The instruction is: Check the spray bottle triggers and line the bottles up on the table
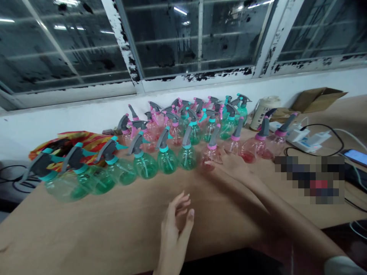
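Several small spray bottles stand in rows on a wooden table, green ones with teal collars to the left and pink ones with pink collars to the right. My right hand reaches forward with fingers stretched, its fingertips touching the base of a pink bottle in the front row. My left hand hovers over the bare wood nearer me, fingers loosely spread and holding nothing.
A red and yellow bag lies at the back left. A white jar, a power strip with cables, a phone and a cardboard box sit at the right. A window wall runs behind the table.
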Action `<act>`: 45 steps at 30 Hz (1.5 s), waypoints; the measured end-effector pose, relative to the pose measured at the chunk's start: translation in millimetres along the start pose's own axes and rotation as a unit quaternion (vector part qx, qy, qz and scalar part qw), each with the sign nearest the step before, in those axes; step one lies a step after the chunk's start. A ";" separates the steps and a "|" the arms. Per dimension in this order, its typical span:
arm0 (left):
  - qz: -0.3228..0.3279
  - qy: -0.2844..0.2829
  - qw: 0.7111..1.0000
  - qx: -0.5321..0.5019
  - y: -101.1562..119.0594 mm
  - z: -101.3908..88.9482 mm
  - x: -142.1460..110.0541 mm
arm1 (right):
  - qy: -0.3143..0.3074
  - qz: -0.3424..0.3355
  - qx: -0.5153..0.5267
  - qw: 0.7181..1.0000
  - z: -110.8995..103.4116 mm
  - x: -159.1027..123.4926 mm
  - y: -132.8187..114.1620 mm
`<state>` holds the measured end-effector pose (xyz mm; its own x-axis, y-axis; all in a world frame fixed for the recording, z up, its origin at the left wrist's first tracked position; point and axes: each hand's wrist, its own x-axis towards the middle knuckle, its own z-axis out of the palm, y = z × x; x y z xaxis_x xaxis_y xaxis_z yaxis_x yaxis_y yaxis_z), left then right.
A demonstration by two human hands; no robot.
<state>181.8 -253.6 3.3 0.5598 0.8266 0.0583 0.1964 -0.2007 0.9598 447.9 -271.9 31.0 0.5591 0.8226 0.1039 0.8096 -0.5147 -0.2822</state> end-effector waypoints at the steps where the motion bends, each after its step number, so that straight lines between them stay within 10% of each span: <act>1: -0.003 -0.003 1.000 0.003 -0.9 -0.9 0.1 | 0.000 0.003 -0.001 1.000 -0.6 2.6 -0.7; 13: -0.024 -0.010 0.999 0.034 -1.9 -1.9 1.6 | 0.012 0.025 0.021 0.999 -7.2 1.5 -6.4; 26: -0.008 0.009 1.000 0.012 -10.1 -3.6 11.2 | 0.189 0.118 0.061 0.973 -19.2 -6.9 73.8; 36: -0.006 0.004 0.999 0.038 1.6 -2.7 12.1 | 0.160 0.129 0.033 0.978 -4.8 11.0 57.8; 45: 0.017 -0.068 0.996 0.056 22.2 20.1 23.8 | 0.143 0.106 0.016 0.984 -10.0 -52.9 43.0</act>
<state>215.7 -249.0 20.5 0.6702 0.7408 0.0453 0.2598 -0.2914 0.9206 455.0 -340.0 23.0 0.7459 0.5931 0.3031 0.6659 -0.6561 -0.3551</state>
